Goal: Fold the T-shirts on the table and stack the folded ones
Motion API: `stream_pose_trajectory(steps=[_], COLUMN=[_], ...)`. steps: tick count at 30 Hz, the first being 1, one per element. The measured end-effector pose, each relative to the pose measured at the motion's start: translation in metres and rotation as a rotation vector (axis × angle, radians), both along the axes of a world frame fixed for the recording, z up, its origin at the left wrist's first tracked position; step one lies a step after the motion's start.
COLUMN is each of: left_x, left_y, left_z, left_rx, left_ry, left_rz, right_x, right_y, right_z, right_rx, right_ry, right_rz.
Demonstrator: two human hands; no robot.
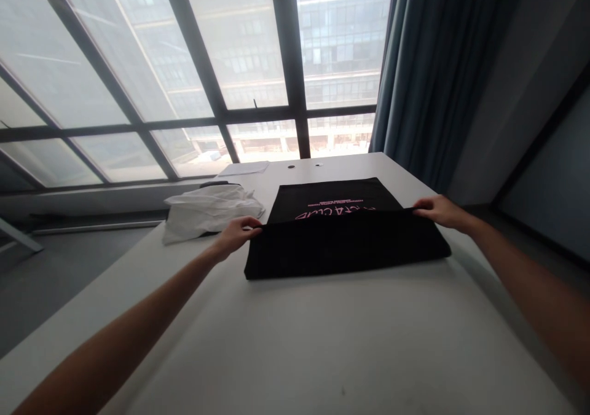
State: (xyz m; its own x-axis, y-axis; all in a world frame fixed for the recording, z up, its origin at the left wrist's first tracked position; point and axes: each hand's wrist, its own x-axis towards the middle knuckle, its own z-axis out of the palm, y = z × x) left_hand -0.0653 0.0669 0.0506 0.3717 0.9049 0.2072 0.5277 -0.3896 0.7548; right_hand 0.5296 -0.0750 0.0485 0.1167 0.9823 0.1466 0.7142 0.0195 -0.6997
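A black cloth item with pink lettering (341, 241) lies on the white table, its near part folded up over the printed part. Whether it is a T-shirt or a bag, I cannot tell. My left hand (237, 235) pinches the left end of the folded edge between thumb and fingers. At the right end of that same edge, my right hand (437, 211) is closed in a pinch too. The edge is stretched between both hands and covers the lower part of the lettering.
White crumpled fabric or thin plastic (212, 209) lies left of the black cloth, with something dark under it. Flat white sheets (243, 168) rest near the far edge of the white table (322, 341). Windows rise behind; a blue curtain (415, 83) hangs at the right.
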Motion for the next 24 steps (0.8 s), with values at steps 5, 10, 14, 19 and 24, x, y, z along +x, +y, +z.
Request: stream_pose_trajectory(steps=[5, 10, 14, 19, 24], left_x=[0.010, 0.002, 0.004, 0.018, 0.017], left_y=[0.026, 0.047, 0.064, 0.073, 0.076], left_z=[-0.031, -0.027, -0.021, -0.034, -0.036], left_rx=[-0.091, -0.091, -0.091, -0.128, -0.102], left_ry=[0.012, -0.014, -0.051, -0.025, -0.033], left_rz=[0.032, -0.010, 0.006, 0.057, 0.060], right_x=[-0.002, 0.015, 0.022, 0.013, 0.017], right_y=[0.039, 0.052, 0.068, 0.089, 0.091], right_z=[-0.039, -0.043, -0.034, -0.050, -0.060], right_rx=[-0.103, -0.100, -0.040, -0.077, -0.077], right_ry=[0.103, 0.155, 0.149, 0.100, 0.122], right_rz=[-0.084, -0.052, -0.061, -0.135, -0.128])
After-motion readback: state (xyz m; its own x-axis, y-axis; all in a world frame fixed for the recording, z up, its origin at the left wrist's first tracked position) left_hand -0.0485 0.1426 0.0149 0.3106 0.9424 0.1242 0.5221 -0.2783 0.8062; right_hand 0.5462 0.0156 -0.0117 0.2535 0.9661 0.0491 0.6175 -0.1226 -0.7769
